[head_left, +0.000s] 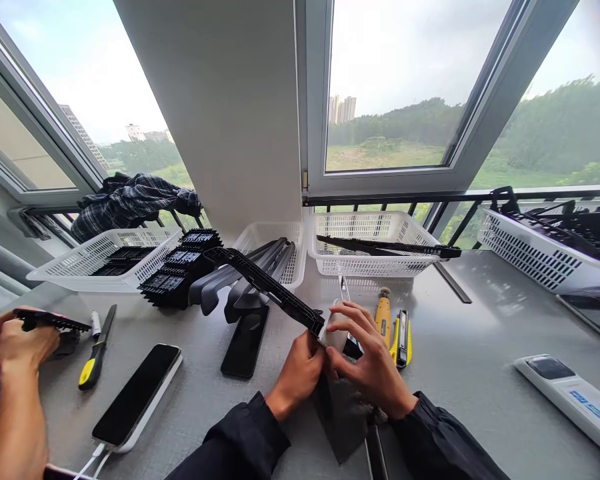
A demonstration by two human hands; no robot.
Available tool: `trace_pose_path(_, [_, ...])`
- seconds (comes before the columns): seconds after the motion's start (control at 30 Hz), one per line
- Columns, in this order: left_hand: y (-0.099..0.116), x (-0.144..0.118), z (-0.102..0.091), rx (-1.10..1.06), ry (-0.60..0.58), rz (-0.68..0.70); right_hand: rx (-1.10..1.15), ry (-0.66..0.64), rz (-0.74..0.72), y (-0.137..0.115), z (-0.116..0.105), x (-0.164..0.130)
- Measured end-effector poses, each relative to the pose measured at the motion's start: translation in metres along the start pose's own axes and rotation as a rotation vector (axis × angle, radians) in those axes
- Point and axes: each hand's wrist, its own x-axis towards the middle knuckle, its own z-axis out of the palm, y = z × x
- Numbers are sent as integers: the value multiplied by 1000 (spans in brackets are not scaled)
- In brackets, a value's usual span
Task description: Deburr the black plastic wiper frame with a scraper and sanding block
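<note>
1. Head view: I see my left hand (300,373) pinched shut on the near end of a long black plastic strip (265,283), which slants up toward the white baskets (365,267).
2. My right hand (370,360) is half curled with fingers spread, touching the same strip end over a small grey block (336,337).
3. Right of the strip end lie 2 yellow utility knives (397,330).
4. Left of the strip, a black phone (245,341) lies flat; a co-worker's hand (17,343) grips another black part.

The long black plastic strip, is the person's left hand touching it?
Touching. The head view shows the left hand with its fingers closed around the near end of the long black plastic strip, no gap between them.
</note>
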Motion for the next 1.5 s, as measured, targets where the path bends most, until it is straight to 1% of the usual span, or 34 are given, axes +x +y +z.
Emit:
trace_pose_path(0.07, [2,0,-2,16,4,74,23,-28,-14,-4,0,-1])
trace_pose_path(0.13, [5,-1,-3,9,9,117,39,-58,-27,-9,-1,-1])
trace_pose_path(0.3, [6,-1,-7,13,35,88,70,-130,-51,-15,1,-1])
trace_pose_path(0.4, [3,0,-7,8,33,85,62,-88,-8,-7,1,1])
trace_pose_path(0.53, [0,0,-3,-32,-49,-39,51,40,137,9,-5,4])
trace_pose_path(0.6, [-1,-1,-2,-48,-63,-49,58,78,180,14,-8,5])
trace_pose_path(1.0, [1,-5,2,-68,-24,-15,12,130,101,10,-8,1])
trace_pose_path(1.13, [5,-3,-1,-51,40,2,17,87,59,4,-3,0])
trace_pose_path(1.27, [10,1,-8,3,119,110,39,12,15,-2,0,-1])
trace_pose_path(1.37, [11,2,-11,74,144,131,58,6,31,-1,0,0])
trace_pose_path(1.5, [8,-1,-9,84,115,80,68,46,113,3,0,1])
